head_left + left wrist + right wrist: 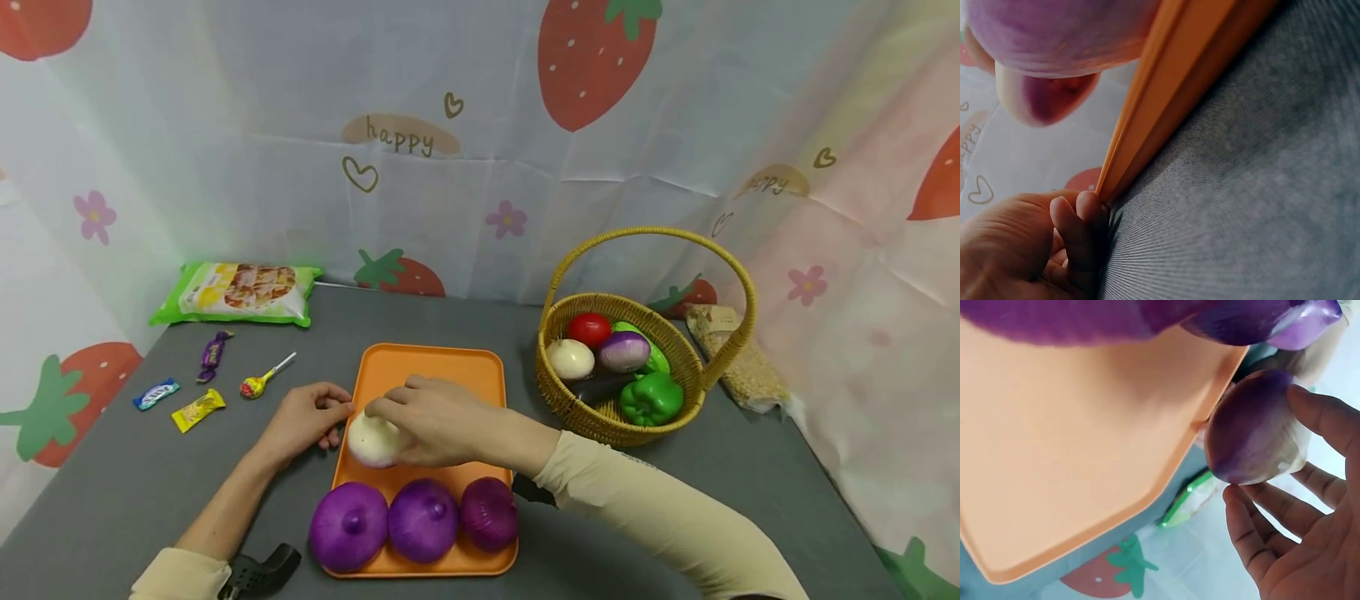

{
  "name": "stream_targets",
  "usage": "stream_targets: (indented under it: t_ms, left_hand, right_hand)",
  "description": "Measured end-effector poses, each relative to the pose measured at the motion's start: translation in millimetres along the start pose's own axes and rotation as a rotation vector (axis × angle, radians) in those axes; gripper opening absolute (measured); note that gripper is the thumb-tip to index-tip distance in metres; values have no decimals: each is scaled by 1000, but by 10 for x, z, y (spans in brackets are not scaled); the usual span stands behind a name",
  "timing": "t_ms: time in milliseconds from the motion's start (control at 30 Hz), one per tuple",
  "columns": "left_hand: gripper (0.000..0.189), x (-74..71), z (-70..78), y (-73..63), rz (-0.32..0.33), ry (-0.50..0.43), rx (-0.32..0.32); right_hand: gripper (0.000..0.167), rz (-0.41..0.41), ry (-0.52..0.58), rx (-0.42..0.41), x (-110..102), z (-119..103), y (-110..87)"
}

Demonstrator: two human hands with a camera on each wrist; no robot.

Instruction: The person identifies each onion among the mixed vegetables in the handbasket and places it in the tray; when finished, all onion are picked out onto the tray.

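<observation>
My right hand (442,421) grips a white and purple turnip (1254,428) above the orange tray (427,362), thumb on one side and fingers on the other. In the head view the turnip's white end faces up. At the tray's left edge, my left hand (305,419) pinches the rim, its other fingers curled low by the cloth, as the left wrist view shows. Along the tray's near end sit two round purple vegetables with nubs on top, the left one (349,527) and the middle one (423,520), beside a red onion (489,514).
Right of the tray, a wicker basket (551,379) holds a tomato, turnips, an eggplant and a green pepper (651,398). Behind it lies a bag of grains (738,362). To the left are wrapped candies, a lollipop (255,386) and a green snack package (240,293).
</observation>
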State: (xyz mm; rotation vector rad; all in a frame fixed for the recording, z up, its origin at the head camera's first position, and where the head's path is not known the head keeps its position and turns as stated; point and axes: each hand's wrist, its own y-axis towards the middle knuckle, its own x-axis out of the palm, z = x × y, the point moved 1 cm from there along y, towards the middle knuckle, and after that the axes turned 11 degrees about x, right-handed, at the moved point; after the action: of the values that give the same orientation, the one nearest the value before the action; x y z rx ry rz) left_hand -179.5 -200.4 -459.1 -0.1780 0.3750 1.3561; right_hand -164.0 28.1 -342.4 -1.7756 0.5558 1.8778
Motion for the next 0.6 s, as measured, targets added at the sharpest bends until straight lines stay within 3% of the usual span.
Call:
stream_targets:
  t_ms: [367, 600]
  left_hand:
    - [31, 0, 2, 10, 7, 7, 10]
    - [31, 0, 5, -1, -2, 4, 2]
  right_hand:
    - [53, 1, -46, -55, 114, -150, 112]
    - [46, -72, -58, -25, 149, -156, 123]
